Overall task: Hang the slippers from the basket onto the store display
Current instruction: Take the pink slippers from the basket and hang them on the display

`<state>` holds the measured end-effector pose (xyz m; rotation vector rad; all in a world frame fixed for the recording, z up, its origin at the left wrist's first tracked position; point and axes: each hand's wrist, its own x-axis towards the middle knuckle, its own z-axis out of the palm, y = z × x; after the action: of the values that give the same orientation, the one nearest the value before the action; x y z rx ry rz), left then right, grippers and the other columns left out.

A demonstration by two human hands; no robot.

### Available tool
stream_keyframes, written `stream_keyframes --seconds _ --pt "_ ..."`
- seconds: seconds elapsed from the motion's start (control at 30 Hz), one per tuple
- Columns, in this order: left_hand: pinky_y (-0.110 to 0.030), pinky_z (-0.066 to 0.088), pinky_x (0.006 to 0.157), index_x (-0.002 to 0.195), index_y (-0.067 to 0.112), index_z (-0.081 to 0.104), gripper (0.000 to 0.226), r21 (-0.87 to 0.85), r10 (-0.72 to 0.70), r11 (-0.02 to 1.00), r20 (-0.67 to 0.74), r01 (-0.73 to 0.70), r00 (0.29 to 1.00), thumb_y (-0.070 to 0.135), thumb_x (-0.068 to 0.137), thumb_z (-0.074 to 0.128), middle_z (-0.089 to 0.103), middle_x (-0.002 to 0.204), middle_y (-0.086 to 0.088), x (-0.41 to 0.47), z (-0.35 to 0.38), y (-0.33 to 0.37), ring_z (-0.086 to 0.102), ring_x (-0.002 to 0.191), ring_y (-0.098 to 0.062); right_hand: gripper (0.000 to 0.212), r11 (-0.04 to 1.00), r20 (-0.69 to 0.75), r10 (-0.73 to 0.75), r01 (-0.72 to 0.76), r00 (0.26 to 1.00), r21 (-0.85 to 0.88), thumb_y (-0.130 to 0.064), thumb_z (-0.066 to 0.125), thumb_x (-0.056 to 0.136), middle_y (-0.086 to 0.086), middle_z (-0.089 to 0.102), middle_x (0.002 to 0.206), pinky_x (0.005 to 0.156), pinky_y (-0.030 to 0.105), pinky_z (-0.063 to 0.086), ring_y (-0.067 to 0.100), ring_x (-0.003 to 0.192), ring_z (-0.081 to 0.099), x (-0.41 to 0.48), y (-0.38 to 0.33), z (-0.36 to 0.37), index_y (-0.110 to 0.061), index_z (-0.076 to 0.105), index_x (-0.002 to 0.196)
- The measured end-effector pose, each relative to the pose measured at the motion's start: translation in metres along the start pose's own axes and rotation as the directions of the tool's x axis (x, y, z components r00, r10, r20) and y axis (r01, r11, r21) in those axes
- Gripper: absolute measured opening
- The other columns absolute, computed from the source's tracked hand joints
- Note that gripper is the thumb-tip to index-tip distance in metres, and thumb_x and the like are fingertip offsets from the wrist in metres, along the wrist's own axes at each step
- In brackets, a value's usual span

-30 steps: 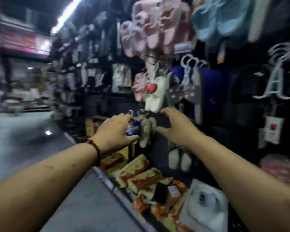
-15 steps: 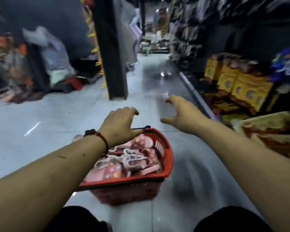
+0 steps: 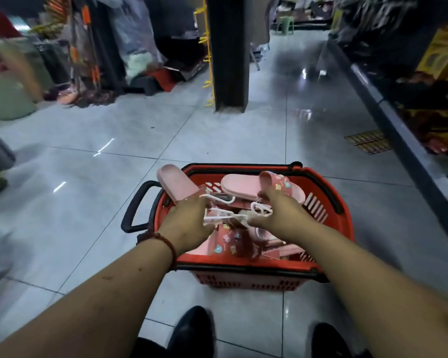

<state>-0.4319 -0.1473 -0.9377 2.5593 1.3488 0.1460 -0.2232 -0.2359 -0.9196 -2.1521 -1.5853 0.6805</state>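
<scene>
Both hands have dropped into the basket (image 3: pixel 331 202), left hand (image 3: pixel 189 223) and right hand (image 3: pixel 282 215) gripping slippers' white hangers (image 3: pixel 225 215).

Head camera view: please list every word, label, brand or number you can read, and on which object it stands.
No text can be read.
Yellow boxes on the shelf at right: print too blurred.
Slippers in the red basket: only cartoon stickers, no letters.
White hangers between the left hand and right hand: no lettering visible.

The red basket (image 3: pixel 331 228) is crowded with pink slippers (image 3: pixel 243 187) and white hangers (image 3: pixel 225 215). Its black handle (image 3: pixel 135 205) sticks out at 9 o'clock. The floor (image 3: pixel 114 156) is open at 10 o'clock; a dark pillar (image 3: pixel 229 52) stands at 12, a shelf edge (image 3: pixel 398 130) at 2.
</scene>
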Motion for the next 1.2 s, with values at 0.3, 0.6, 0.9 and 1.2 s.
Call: stream_keyframes --seconds 0.3,0.6,0.9,1.2 --pt "-0.044 0.052 0.096 0.114 0.021 0.065 0.023 0.137 0.073 0.986 0.172 -0.098 0.982 0.018 0.091 0.063 0.033 0.150 -0.001 0.053 0.029 -0.024 0.055 0.122 -0.027 0.054 0.988 0.168 0.037 -0.010 0.985 -0.157 -0.022 0.073 0.084 0.005 0.058 0.133 0.077 0.025 0.038 0.024 0.108 0.057 0.032 0.019 0.020 -0.020 0.054 0.134" --pt "-0.037 0.047 0.078 0.089 0.018 0.044 0.016 0.044 0.081 0.996 0.063 -0.084 0.995 0.005 0.089 0.053 0.044 0.098 -0.004 0.060 0.016 -0.025 0.055 0.092 -0.032 0.051 0.989 0.224 0.062 -0.029 0.973 -0.148 -0.018 0.072 0.083 0.006 0.063 0.126 0.092 0.036 0.051 0.025 0.111 0.059 0.030 0.029 0.015 -0.018 0.055 0.131" --pt "-0.007 0.037 0.052 0.064 0.015 0.054 0.031 -0.421 -0.243 0.896 -0.201 0.140 0.949 0.007 0.079 0.078 0.056 0.058 0.007 0.011 -0.029 -0.036 0.056 0.054 -0.005 0.043 1.000 0.084 0.005 -0.004 0.996 -0.011 -0.028 0.069 0.090 0.004 0.061 0.129 0.094 0.034 0.050 0.023 0.113 0.059 0.015 0.010 0.010 -0.015 0.057 0.129" --pt "-0.028 0.057 0.057 0.072 0.006 0.053 0.024 -0.967 -0.243 0.215 0.083 0.137 0.967 -0.001 0.089 0.068 0.062 0.066 -0.020 0.006 -0.032 0.011 0.063 0.058 -0.025 0.040 0.559 0.182 0.107 -0.211 0.977 0.802 -0.056 0.062 0.091 0.005 0.074 0.104 0.087 0.044 0.055 0.028 0.095 0.070 0.005 -0.021 -0.001 -0.019 0.068 0.105"
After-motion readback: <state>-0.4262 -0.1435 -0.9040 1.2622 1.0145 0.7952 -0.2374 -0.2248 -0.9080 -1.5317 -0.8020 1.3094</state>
